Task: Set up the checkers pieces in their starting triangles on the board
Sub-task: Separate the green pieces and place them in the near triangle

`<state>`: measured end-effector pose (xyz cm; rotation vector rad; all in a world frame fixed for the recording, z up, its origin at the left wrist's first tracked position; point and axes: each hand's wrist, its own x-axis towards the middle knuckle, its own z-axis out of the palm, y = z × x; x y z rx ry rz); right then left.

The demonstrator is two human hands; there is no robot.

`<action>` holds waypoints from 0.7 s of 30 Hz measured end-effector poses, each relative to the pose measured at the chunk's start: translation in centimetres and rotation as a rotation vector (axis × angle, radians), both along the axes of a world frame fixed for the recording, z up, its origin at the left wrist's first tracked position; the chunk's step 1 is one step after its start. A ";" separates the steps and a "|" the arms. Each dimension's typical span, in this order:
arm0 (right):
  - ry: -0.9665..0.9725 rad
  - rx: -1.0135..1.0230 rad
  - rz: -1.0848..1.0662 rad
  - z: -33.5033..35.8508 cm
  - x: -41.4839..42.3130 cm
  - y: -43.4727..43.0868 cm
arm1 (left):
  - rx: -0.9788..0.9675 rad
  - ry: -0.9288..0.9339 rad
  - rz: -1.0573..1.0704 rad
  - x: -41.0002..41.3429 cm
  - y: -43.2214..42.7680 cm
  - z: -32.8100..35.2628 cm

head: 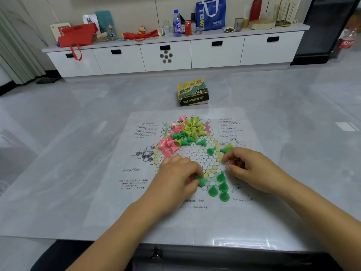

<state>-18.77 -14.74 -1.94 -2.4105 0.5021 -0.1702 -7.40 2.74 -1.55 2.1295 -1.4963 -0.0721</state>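
Pinched green piece (201, 181) in left hand (175, 174) over lower-centre triangle (212, 176); right hand (252, 169) curled, contents unclear; next needed standing it upright

Four green pieces (220, 186) stand upright in the board's (136, 173) near triangle.

The game box (193, 92), at 12 o'clock from the board (117, 208), reads "45" and "天津市新新塑料厂". The blue bag (211, 13), toward 1 o'clock on the cabinet (214, 55), shows "TBS".
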 end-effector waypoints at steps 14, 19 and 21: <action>-0.005 0.032 -0.011 0.1 0.0 -0.1 | 0.078 0.300 -0.055 -0.7 0.0 -0.5; -0.012 0.042 -0.014 -0.1 0.1 -0.3 | 0.048 0.344 -0.033 -0.8 0.1 -0.7; -0.046 0.063 -0.042 -0.2 0.2 -0.3 | 0.045 0.360 -0.036 -0.7 0.1 -0.7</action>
